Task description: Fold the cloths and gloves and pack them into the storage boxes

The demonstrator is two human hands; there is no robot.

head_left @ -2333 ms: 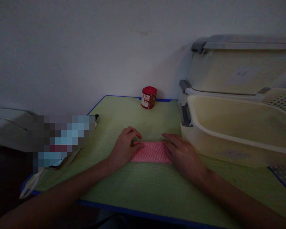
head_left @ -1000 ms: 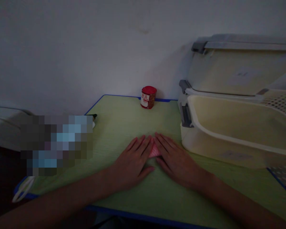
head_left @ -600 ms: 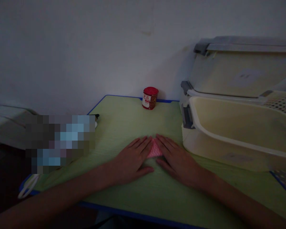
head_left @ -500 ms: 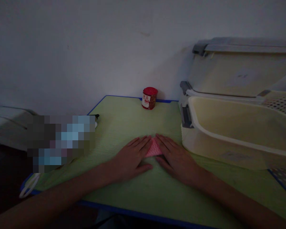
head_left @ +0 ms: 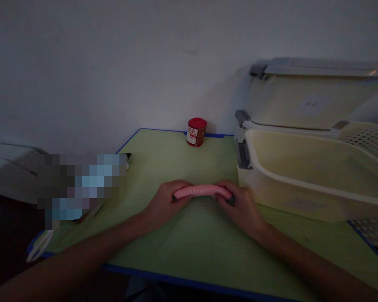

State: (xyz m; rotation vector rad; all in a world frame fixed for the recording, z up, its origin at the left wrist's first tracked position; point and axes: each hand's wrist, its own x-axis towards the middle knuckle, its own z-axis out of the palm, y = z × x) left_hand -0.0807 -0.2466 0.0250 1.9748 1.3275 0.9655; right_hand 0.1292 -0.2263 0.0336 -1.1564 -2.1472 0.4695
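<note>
A folded pink cloth [head_left: 203, 191] with a ribbed, woven-looking texture spans the gap between my hands, bowed upward in the middle. My left hand [head_left: 165, 205] is closed around its left end, thumb toward me. At the other end my right hand [head_left: 242, 209] grips it in the same way. Dark edges show at both ends of the fold. Most of my fingers are hidden behind the cloth. It is held over the middle of the green tabletop [head_left: 189, 251]; whether its underside touches the top I cannot tell.
A red roll [head_left: 196, 132] with a white label stands at the table's back edge by the wall. To the right sits a large cream plastic bin [head_left: 290, 201], its lid [head_left: 302, 98] raised. A blurred-out item with a white strap [head_left: 40, 247] lies at left.
My hands lay flat on the pink cloth with fingers stretched; now they grip its two ends. The cloth has turned edge-up and arches between them. My view has shifted slightly.
</note>
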